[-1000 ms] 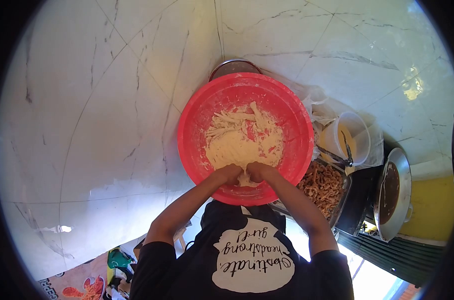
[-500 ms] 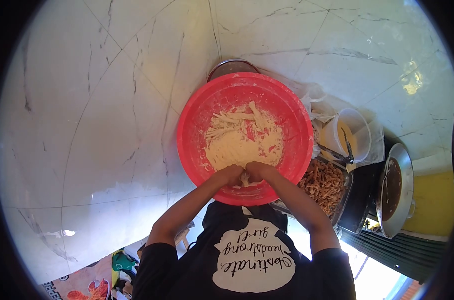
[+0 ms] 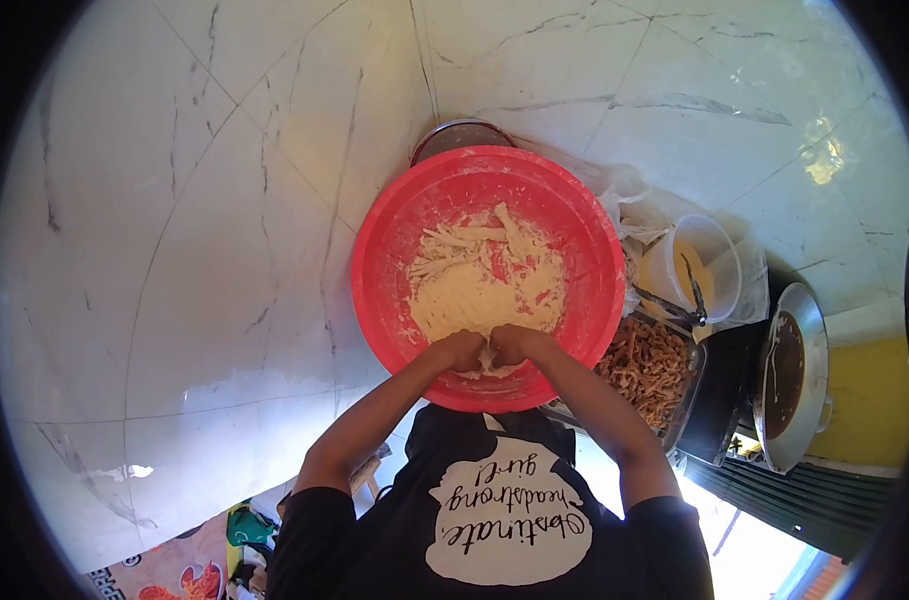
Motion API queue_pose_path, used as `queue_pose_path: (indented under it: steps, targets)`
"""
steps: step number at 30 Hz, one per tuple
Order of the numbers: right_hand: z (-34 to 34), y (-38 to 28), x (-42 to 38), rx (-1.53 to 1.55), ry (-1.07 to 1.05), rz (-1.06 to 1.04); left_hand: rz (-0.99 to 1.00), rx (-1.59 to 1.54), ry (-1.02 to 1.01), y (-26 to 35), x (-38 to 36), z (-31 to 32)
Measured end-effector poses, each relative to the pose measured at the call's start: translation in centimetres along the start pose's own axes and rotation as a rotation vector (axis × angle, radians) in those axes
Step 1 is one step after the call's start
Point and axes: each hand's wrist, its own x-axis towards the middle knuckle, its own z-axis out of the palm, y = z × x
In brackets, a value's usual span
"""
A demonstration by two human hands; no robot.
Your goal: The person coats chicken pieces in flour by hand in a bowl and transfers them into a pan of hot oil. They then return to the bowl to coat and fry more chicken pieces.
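Both my hands are low inside a large red basin (image 3: 376, 270), near its front edge. Between them is a pale flour-coated piece (image 3: 486, 357), pinched by the closed fingers of my left hand (image 3: 462, 350) and my right hand (image 3: 511, 343). The piece is mostly hidden by the fingers, and its kind is hard to make out. Loose flour (image 3: 475, 300) covers the basin's floor just beyond the hands. Several long floured strips (image 3: 465, 236) lie in a heap toward the far side.
Right of the basin stands a clear tub (image 3: 727, 245) of yellow liquid, with dark-handled tongs (image 3: 697, 318) across it. Nearer is a tray of brown fried strips (image 3: 647, 368). A wide pan (image 3: 787, 375) of brown liquid sits farther right. Marbled tiles (image 3: 225, 250) surround the left and back.
The floured piece between my hands shows less plainly and has shifted slightly. My hands stay almost in place; the whole view has moved a little.
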Motion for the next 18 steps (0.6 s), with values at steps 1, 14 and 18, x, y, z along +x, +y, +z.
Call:
queue_pose_path:
  steps: [1,14,18]
  targets:
    - [0.2,0.5,0.3,-0.003,-0.001,-0.001,-0.038,0.008,0.003,-0.2,0.2,0.0]
    - [-0.1,-0.5,-0.2,-0.024,0.003,0.069,0.016,0.027,-0.009,1.2,-1.1,-1.5]
    - [-0.2,0.4,0.2,0.045,0.011,0.100,-0.073,-0.104,0.167,0.3,-0.6,-0.8]
